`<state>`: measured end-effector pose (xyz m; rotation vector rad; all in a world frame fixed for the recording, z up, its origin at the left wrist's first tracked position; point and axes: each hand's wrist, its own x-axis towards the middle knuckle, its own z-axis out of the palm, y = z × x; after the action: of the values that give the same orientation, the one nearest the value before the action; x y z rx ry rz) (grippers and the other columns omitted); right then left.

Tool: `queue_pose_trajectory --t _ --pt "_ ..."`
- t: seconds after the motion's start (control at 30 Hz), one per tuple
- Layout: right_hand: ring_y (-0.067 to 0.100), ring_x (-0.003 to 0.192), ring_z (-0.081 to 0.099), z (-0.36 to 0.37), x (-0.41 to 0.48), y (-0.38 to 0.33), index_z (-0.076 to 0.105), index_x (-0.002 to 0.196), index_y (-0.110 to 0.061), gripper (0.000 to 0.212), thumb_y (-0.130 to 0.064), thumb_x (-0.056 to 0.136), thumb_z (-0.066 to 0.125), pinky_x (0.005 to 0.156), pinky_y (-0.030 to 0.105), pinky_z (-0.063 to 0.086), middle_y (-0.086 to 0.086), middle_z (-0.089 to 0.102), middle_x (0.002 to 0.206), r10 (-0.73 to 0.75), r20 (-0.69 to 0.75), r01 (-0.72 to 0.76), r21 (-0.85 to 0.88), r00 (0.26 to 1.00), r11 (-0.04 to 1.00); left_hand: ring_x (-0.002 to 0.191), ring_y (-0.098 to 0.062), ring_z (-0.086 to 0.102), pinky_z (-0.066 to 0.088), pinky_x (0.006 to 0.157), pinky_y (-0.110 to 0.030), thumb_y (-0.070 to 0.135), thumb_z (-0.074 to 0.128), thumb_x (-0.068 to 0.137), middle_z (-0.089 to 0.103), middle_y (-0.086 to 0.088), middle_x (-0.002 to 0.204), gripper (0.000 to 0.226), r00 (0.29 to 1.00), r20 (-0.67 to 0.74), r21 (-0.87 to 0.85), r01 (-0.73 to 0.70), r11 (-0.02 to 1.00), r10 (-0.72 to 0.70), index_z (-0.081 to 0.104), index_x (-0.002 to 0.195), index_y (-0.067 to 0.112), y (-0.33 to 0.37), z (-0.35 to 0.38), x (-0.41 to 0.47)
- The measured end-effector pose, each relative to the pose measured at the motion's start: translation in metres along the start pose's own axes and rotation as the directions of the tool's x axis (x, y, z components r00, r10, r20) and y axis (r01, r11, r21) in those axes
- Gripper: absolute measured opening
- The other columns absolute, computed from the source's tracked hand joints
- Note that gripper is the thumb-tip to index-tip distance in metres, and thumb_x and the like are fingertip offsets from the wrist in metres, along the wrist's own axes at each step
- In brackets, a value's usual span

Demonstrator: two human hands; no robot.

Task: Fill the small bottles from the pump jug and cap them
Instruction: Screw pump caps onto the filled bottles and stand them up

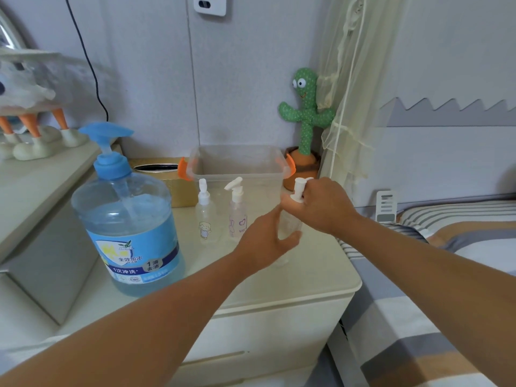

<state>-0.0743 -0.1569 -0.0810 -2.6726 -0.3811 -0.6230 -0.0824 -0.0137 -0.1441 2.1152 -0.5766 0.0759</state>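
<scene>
nightstand (pixel 321 275) | jug (pixel 125 219) well left of left hand (pixel 265 241) | two bottles (pixel 206 219) just left | tissue box (pixel 159 177), bin (pixel 237 163) beyond it | cactus (pixel 305 113) beyond right hand (pixel 324 205)

Blue jug (pixel 125 227) with blue pump; clear bottles (pixel 206 216) with white caps. Green spotted cactus (pixel 305 113). Striped grey, white and tan bed (pixel 435 275).

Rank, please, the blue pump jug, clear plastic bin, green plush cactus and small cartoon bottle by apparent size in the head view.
Blue pump jug
Clear plastic bin and green plush cactus: alike, unranked
Small cartoon bottle
</scene>
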Motion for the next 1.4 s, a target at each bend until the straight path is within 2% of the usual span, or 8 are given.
queue_pose_trajectory --t 0.1,0.17,0.3,0.53,0.63,0.77,1.03,1.4 --pt "0.013 0.044 0.034 0.003 -0.001 -0.006 0.029 0.05 -0.021 0.042 -0.036 0.079 0.055 0.047 0.027 0.023 -0.005 0.031 0.046 0.034 -0.045 -0.036 -0.039 0.998 0.999 0.09 -0.009 0.059 0.04 0.065 -0.015 0.051 0.063 0.088 0.061 0.011 0.103 0.069 0.995 -0.104 0.167 0.012 0.986 0.006 0.031 0.144 0.026 0.001 0.01 -0.005" --pt "0.012 0.041 0.031 0.003 -0.002 -0.005 0.028 0.049 -0.019 0.046 -0.037 0.08 0.057 0.045 0.027 0.022 -0.005 0.029 0.045 -0.024 -0.032 0.023 -0.043 0.999 0.999 0.089 -0.005 0.059 0.043 0.067 -0.017 0.052 0.069 0.084 0.063 0.018 0.1 0.076 1.0 0.002 -0.006 0.004 1.0 -0.004 0.028 0.146 0.032 0.0 0.005 -0.006" --pt "0.014 0.042 0.033 -0.002 0.0 0.004 0.038 0.054 -0.011 0.049 -0.043 0.085 0.058 0.046 0.029 0.027 -0.003 0.033 0.044 -0.139 0.07 0.139 0.001 0.988 0.99 0.054 0.0 0.04 0.035 0.055 -0.006 0.032 0.069 0.09 0.056 0.034 0.064 0.048 0.967 0.25 -0.243 0.007 0.97 0.056 0.046 0.131 0.042 -0.005 -0.022 0.0" --pt "0.011 0.039 0.035 -0.002 0.002 0.004 0.028 0.048 -0.025 0.052 -0.039 0.086 0.06 0.042 0.021 0.024 -0.008 0.028 0.041 -0.251 0.06 0.25 0.015 0.966 0.968 0.055 -0.009 0.042 0.039 0.057 -0.021 0.026 0.087 0.07 0.062 0.025 0.081 0.05 0.989 0.145 -0.267 -0.003 0.964 0.043 0.064 0.115 0.021 -0.002 -0.018 0.004" --pt "0.012 0.04 0.031 -0.003 0.001 0.005 0.028 0.049 -0.024 0.051 -0.039 0.086 0.059 0.044 0.021 0.021 -0.007 0.027 0.043 -0.264 0.069 0.262 0.031 0.962 0.965 0.066 -0.021 0.052 0.048 0.071 -0.035 0.023 0.087 0.071 0.066 0.01 0.101 0.054 0.979 0.204 -0.303 0.053 0.951 0.011 0.063 0.119 0.023 -0.004 -0.021 0.006" --pt "0.012 0.042 0.029 -0.006 -0.002 0.008 0.032 0.049 -0.017 0.051 -0.038 0.087 0.058 0.046 0.028 0.024 -0.006 0.027 0.045 -0.271 0.096 0.269 0.03 0.958 0.963 0.073 -0.009 0.061 0.05 0.09 -0.033 0.018 0.078 0.082 0.068 0.011 0.082 0.052 0.939 0.345 -0.255 0.102 0.961 -0.008 0.059 0.129 0.026 -0.008 -0.033 0.005" --pt "0.011 0.041 0.023 -0.004 -0.001 -0.003 0.026 0.048 -0.02 0.053 -0.035 0.084 0.062 0.045 0.027 0.02 -0.007 0.023 0.043 -0.238 0.082 0.237 0.024 0.968 0.971 0.044 0.002 0.044 0.032 0.046 -0.004 0.025 0.091 0.063 0.054 0.031 0.054 0.051 0.987 0.159 -0.168 0.045 0.985 -0.018 0.06 0.103 0.035 -0.001 -0.029 0.004" --pt "0.011 0.042 0.027 0.002 -0.003 -0.009 0.039 0.051 -0.012 0.047 -0.043 0.083 0.056 0.046 0.034 0.028 -0.002 0.031 0.043 -0.102 0.039 0.103 -0.028 0.994 0.994 0.068 -0.01 0.044 0.039 0.063 -0.023 0.044 0.092 0.056 0.051 0.007 0.078 0.064 0.971 -0.169 -0.102 0.152 0.983 -0.167 0.052 0.096 0.015 0.002 -0.002 -0.004"
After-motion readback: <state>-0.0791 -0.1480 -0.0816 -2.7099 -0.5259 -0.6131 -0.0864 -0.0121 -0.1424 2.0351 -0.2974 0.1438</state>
